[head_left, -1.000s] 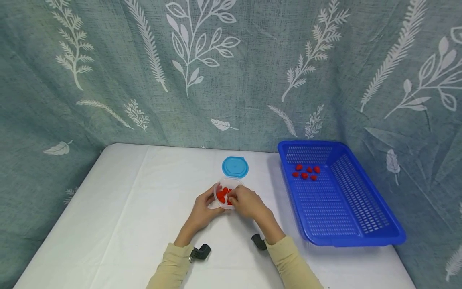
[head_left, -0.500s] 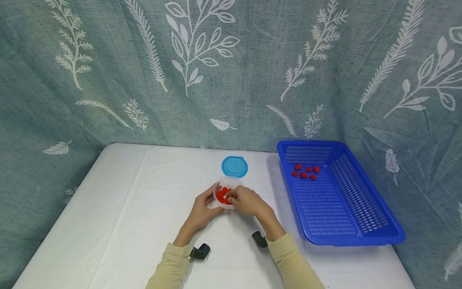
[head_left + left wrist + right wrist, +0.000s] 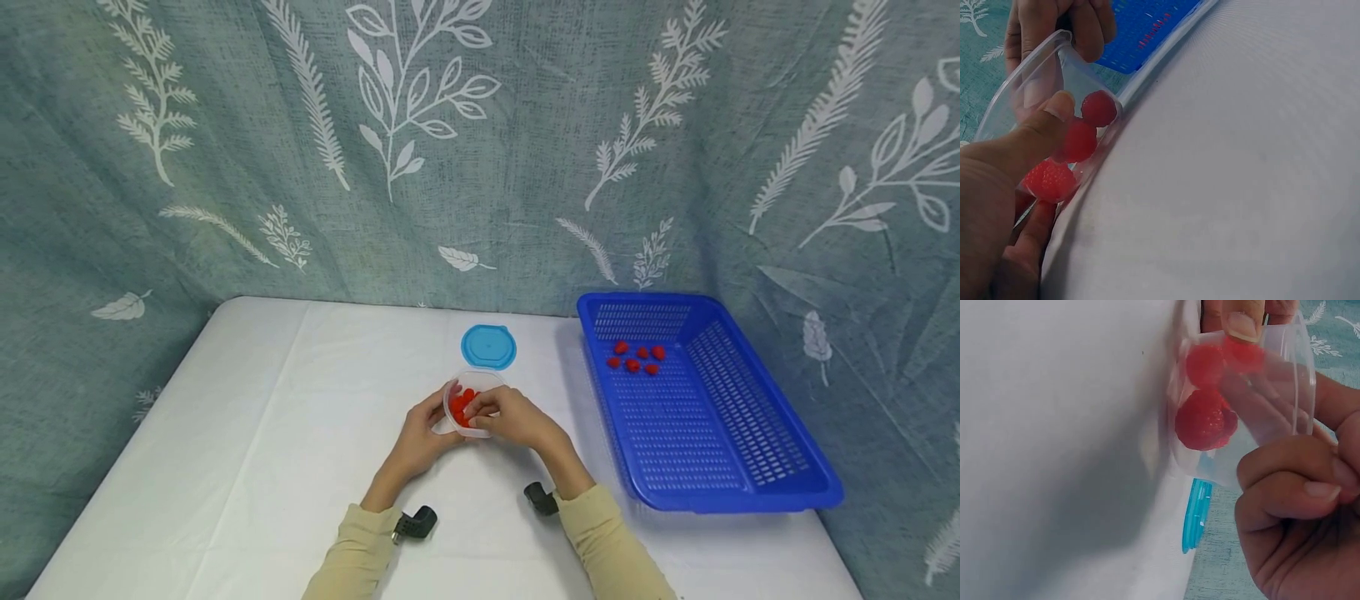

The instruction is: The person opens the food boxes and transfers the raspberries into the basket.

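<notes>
Low over the white table, my left hand (image 3: 420, 435) holds a clear plastic tub (image 3: 486, 379), its thumb on one side and fingers round the other. Several red raspberries (image 3: 1205, 420) lie at the bottom of the tub, visible through its wall in both wrist views. My right hand (image 3: 520, 418) reaches over the rim from the right, thumb and forefinger inside among the berries, its other fingers curled outside. Whether those fingertips pinch a berry is hidden. Beyond the tub, a round blue lid (image 3: 489, 347) lies flat on the table.
At the right, a blue perforated basket (image 3: 690, 450) stands on the white-covered table (image 3: 322, 417), with several small red fruits (image 3: 633, 365) at its far left end. A green leaf-patterned cloth (image 3: 525, 167) hangs behind the table.
My right hand's fingers have shifted slightly left and deeper over the berries, spreading a little. The left hand and tub stay nearly still; lid and basket are unmoved.
</notes>
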Available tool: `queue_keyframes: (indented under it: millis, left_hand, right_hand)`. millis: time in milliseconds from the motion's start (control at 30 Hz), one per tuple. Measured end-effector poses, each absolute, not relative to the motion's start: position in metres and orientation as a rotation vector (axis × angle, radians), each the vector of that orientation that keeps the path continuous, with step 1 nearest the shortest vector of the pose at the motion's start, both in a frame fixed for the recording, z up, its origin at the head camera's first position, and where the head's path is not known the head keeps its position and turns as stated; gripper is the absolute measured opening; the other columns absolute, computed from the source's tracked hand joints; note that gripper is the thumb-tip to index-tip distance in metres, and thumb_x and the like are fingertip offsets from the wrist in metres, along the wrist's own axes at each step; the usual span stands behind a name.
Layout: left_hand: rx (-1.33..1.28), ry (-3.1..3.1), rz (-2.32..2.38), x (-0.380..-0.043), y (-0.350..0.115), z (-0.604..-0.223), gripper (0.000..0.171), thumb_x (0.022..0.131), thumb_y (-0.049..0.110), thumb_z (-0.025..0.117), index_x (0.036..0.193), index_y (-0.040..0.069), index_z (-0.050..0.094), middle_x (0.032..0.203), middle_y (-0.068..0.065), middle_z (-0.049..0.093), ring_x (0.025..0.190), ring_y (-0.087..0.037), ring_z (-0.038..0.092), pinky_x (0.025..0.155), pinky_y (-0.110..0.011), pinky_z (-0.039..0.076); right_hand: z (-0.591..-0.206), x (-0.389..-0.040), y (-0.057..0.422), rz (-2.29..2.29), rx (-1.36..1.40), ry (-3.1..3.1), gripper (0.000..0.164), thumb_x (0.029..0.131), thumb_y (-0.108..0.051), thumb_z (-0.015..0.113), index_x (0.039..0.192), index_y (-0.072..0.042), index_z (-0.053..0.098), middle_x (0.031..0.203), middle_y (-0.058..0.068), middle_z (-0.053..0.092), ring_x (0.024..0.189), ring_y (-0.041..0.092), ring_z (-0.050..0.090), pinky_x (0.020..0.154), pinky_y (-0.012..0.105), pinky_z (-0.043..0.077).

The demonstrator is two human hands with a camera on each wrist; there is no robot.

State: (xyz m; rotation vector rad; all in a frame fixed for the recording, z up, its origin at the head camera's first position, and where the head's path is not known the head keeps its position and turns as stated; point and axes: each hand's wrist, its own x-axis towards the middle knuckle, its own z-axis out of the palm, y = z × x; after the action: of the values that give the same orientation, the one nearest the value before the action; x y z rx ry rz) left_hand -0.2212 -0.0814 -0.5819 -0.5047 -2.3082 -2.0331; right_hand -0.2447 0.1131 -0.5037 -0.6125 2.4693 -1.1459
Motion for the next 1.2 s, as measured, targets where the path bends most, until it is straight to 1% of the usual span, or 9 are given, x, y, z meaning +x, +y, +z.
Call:
queue_keyframes:
  millis: [133, 300, 433, 600, 700, 800, 933, 1067, 1200]
  left_hand:
    - [-0.509, -2.304, -2.041, -0.220, -0.082, -0.581, 0.084, 0.079, -0.004, 0.083, 0.153, 0.002, 0.043, 0.155, -0.019, 0.047, 0.142, -0.036, 0.046, 0.115, -0.045, 0.042]
    - [-0.514, -2.332, -2.003, -0.222, -0.084, -0.583, 0.083, 0.082, 0.004, 0.084, 0.154, 0.004, 0.042, 0.154, -0.016, 0.049, 0.140, -0.032, 0.050, 0.115, -0.040, 0.043]
    - [-0.522, -2.334, -1.989, -0.223, -0.085, -0.585, 0.083, 0.083, 0.006, 0.084, 0.154, 0.004, 0.042, 0.154, -0.015, 0.048, 0.139, -0.033, 0.051, 0.114, -0.039, 0.043]
    - [-0.492, -2.330, -2.019, -0.222, -0.086, -0.584, 0.084, 0.082, -0.001, 0.082, 0.155, 0.005, 0.041, 0.153, -0.017, 0.049, 0.137, -0.034, 0.053, 0.114, -0.040, 0.043]
    - [-0.472, -2.331, -2.025, -0.222, -0.085, -0.583, 0.085, 0.081, -0.005, 0.081, 0.155, 0.004, 0.041, 0.153, -0.019, 0.049, 0.137, -0.036, 0.053, 0.114, -0.042, 0.043]
    - [-0.462, -2.338, -2.006, -0.221, -0.083, -0.580, 0.085, 0.080, -0.008, 0.081, 0.154, 0.000, 0.040, 0.153, -0.022, 0.048, 0.137, -0.039, 0.051, 0.114, -0.046, 0.043]
    - [-0.466, -2.351, -1.993, -0.215, -0.081, -0.566, 0.082, 0.081, -0.008, 0.079, 0.152, -0.006, 0.039, 0.153, -0.026, 0.046, 0.138, -0.043, 0.049, 0.114, -0.050, 0.041]
    - [-0.481, -2.340, -2.012, -0.209, -0.080, -0.551, 0.077, 0.083, -0.007, 0.077, 0.151, -0.008, 0.040, 0.152, -0.027, 0.047, 0.137, -0.043, 0.050, 0.113, -0.051, 0.042]
    - [-0.449, -2.334, -2.017, -0.212, -0.077, -0.560, 0.078, 0.082, -0.009, 0.076, 0.152, -0.006, 0.040, 0.151, -0.025, 0.049, 0.134, -0.043, 0.053, 0.112, -0.052, 0.042]
  right_hand:
    - [-0.508, -0.246, 0.114, -1.261, -0.615, 2.413, 0.006, 0.093, -0.004, 0.071, 0.097, -0.001, 0.075, 0.095, 0.008, 0.075, 0.092, 0.017, 0.070, 0.076, 0.024, 0.060]
    - [-0.512, -0.247, 0.114, -1.326, -0.566, 2.413, 0.008, 0.094, -0.008, 0.070, 0.097, -0.004, 0.077, 0.098, 0.006, 0.074, 0.092, 0.016, 0.069, 0.071, 0.022, 0.057]
    - [-0.513, -0.247, 0.115, -1.293, -0.594, 2.433, 0.011, 0.096, -0.012, 0.070, 0.100, -0.005, 0.077, 0.101, 0.005, 0.074, 0.102, 0.018, 0.064, 0.074, 0.024, 0.054]
    - [-0.508, -0.249, 0.116, -1.166, -0.617, 2.447, 0.020, 0.099, -0.019, 0.067, 0.106, -0.006, 0.079, 0.106, 0.003, 0.074, 0.097, 0.016, 0.055, 0.078, 0.027, 0.049]
    - [-0.504, -0.250, 0.117, -1.126, -0.648, 2.419, 0.021, 0.100, -0.021, 0.066, 0.106, -0.006, 0.078, 0.105, 0.002, 0.074, 0.100, 0.016, 0.058, 0.083, 0.031, 0.051]
    - [-0.502, -0.250, 0.119, -1.138, -0.678, 2.378, 0.017, 0.100, -0.019, 0.066, 0.103, -0.006, 0.076, 0.103, 0.002, 0.073, 0.104, 0.019, 0.061, 0.086, 0.032, 0.054]
    - [-0.503, -0.251, 0.120, -1.192, -0.680, 2.354, 0.013, 0.098, -0.016, 0.067, 0.100, -0.005, 0.074, 0.100, 0.004, 0.071, 0.100, 0.020, 0.062, 0.081, 0.028, 0.055]
    - [-0.505, -0.249, 0.122, -1.270, -0.624, 2.370, 0.013, 0.097, -0.014, 0.069, 0.101, -0.004, 0.075, 0.102, 0.006, 0.072, 0.101, 0.020, 0.061, 0.076, 0.026, 0.054]
    - [-0.509, -0.246, 0.121, -1.334, -0.560, 2.400, 0.016, 0.096, -0.014, 0.070, 0.105, -0.002, 0.076, 0.105, 0.009, 0.072, 0.103, 0.021, 0.059, 0.073, 0.026, 0.054]
